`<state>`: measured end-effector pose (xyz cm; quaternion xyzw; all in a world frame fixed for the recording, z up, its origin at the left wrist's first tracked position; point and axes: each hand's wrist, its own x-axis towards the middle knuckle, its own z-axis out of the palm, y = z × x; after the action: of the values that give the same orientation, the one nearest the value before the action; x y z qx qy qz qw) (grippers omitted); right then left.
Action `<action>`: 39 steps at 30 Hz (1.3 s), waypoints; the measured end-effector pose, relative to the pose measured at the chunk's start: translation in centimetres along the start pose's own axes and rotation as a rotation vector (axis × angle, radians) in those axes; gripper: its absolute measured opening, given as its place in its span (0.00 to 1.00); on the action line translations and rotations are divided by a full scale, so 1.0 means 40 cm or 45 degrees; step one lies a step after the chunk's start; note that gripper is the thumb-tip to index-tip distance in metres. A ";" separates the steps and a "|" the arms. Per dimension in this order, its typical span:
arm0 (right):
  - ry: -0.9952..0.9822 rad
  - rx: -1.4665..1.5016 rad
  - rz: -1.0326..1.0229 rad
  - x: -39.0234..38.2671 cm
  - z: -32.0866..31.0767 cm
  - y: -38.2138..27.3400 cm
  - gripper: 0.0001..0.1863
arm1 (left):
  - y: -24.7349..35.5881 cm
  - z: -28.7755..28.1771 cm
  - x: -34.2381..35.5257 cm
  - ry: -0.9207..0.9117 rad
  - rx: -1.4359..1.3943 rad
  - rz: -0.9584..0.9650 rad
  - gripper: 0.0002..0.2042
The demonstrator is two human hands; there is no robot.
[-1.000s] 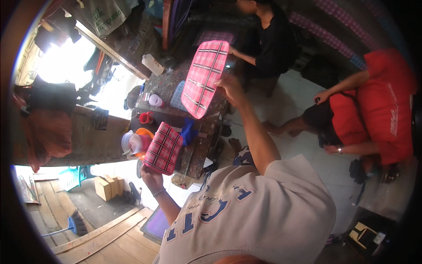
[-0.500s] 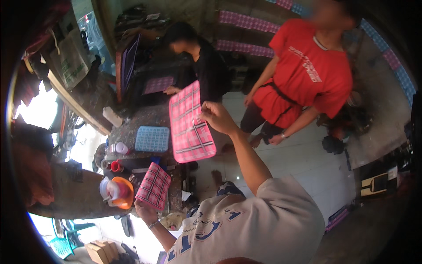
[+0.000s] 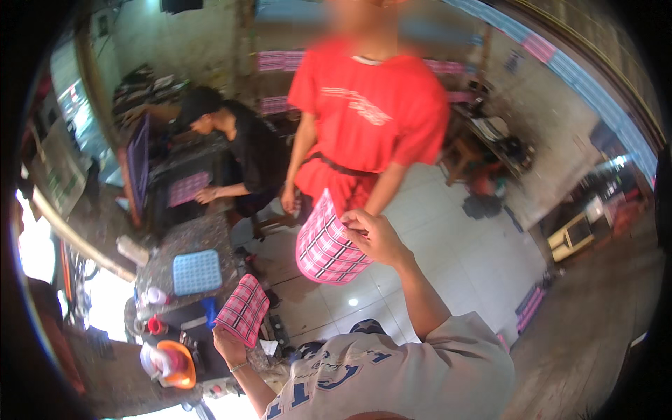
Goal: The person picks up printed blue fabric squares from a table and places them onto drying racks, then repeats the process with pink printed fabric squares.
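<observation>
My right hand is raised in front of me and pinches the top edge of a pink checked cloth piece, which hangs curved below it. A second, smaller pink checked piece is gripped by my left hand low at the left, beside a cluttered dark workbench. A person in a red shirt stands just beyond the raised cloth.
A blue grid tray lies on the workbench, with an orange-and-white container near its front. A person in black bends over a machine holding a pink sheet. Pale tiled floor spreads to the right.
My right hand has carried the large checked piece rightward, away from the bench toward the person in red. The view has swung right. My left hand keeps its smaller piece.
</observation>
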<state>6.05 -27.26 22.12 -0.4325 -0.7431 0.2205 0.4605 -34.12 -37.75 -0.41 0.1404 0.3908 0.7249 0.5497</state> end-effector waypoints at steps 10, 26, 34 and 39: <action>0.249 -0.112 0.332 -0.461 -0.448 0.095 0.06 | -0.350 0.224 -0.123 -0.386 0.976 0.269 0.10; 0.562 -1.202 1.570 -1.557 -1.038 0.021 0.08 | -0.975 0.894 -0.608 -1.036 0.355 -0.797 0.12; 0.819 -1.251 2.227 -1.903 -1.159 -0.071 0.12 | -1.183 1.258 -0.803 -1.041 0.406 -1.083 0.10; 1.166 -1.294 2.276 -2.038 -1.155 -0.002 0.12 | -1.499 1.388 -0.803 -1.158 0.437 -1.245 0.09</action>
<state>62.90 -99.52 4.05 -0.9875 0.0691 -0.0365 0.1368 53.68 -38.59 -0.02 0.3233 0.2490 0.1904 0.8929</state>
